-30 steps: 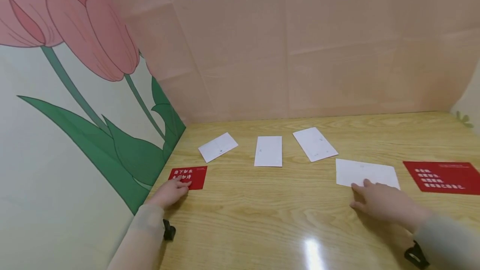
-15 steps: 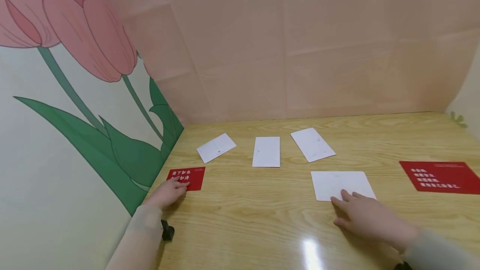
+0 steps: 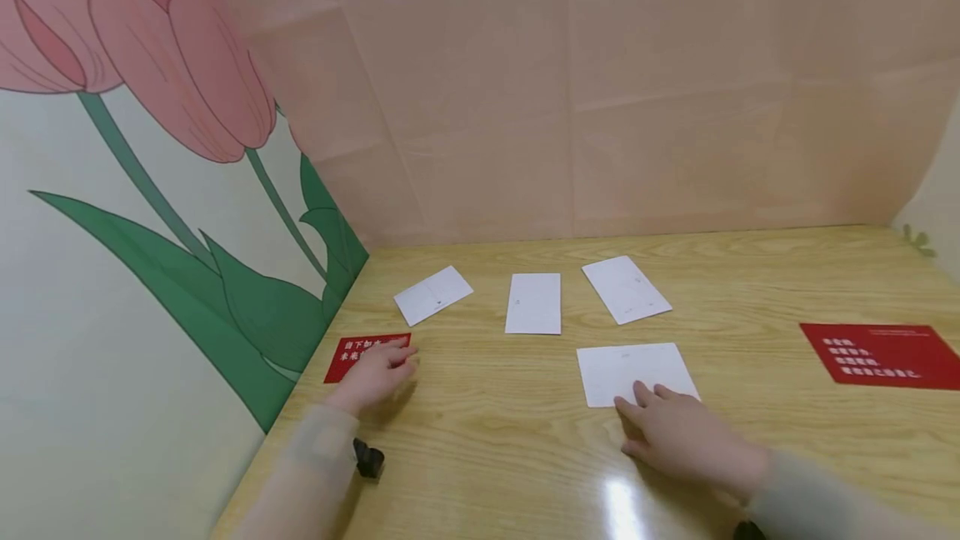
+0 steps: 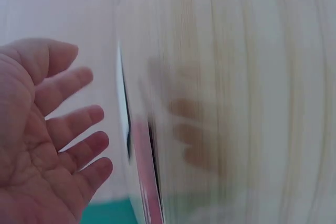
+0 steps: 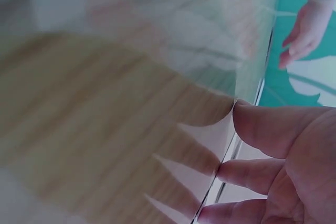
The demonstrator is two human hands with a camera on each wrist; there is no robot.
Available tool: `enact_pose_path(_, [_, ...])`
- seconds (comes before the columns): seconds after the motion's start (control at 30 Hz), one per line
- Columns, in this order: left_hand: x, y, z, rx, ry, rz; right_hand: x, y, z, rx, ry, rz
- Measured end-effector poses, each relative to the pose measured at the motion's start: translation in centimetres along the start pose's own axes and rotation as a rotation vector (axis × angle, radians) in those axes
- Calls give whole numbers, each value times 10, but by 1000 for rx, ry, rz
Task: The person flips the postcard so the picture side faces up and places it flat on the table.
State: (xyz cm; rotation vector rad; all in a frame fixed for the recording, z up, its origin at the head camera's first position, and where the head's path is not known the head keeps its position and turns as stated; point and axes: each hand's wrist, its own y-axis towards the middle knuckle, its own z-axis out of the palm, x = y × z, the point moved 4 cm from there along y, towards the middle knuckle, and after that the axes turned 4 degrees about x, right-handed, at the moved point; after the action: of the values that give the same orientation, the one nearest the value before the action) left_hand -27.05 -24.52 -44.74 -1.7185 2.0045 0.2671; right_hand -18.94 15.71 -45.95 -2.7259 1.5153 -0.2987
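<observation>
In the head view a white card [image 3: 626,369] lies flat on the table right of centre. The fingertips of my right hand [image 3: 675,438] rest on its near right part; the right wrist view has those fingers spread and touching down. My left hand [image 3: 377,375] is over the right part of a small red card [image 3: 348,361] with white lettering and hides some of it. In the left wrist view the left hand [image 4: 52,129] is raised off the table, fingers loosely bent, holding nothing.
Three more white cards lie farther back: a tilted one [image 3: 433,296] at left, a straight one [image 3: 533,304] in the middle, another tilted one [image 3: 626,290]. A larger red card [image 3: 881,355] lies at far right. A tulip-printed wall [image 3: 187,148] borders the table's left.
My right hand has slid the white card left across the table, away from the larger red card. The left hand has come off the small red card and moved right.
</observation>
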Motion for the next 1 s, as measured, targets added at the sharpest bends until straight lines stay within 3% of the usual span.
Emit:
enact_pose_path(0.1, [-22, 2, 14, 27, -34, 60, 9, 3, -1, -4, 1, -10])
enact_pose_path(0.23, [-58, 4, 33, 128, -14, 143, 18, 6, -3, -19, -22, -19])
enact_pose_path(0.47, [-128, 8, 64, 293, 152, 361, 28, 9, -2, -34, -9, -15])
enact_pose_path(0.6, [-155, 11, 83, 346, 251, 456, 34, 13, -1, -46, -6, -23])
enact_pose_path(0.8, [-178, 24, 103, 339, 360, 448, 40, 15, -3, -33, 1, -13])
enact_pose_path(1.0, [-183, 31, 117, 398, 439, 417, 42, 16, -1, -25, -7, -2])
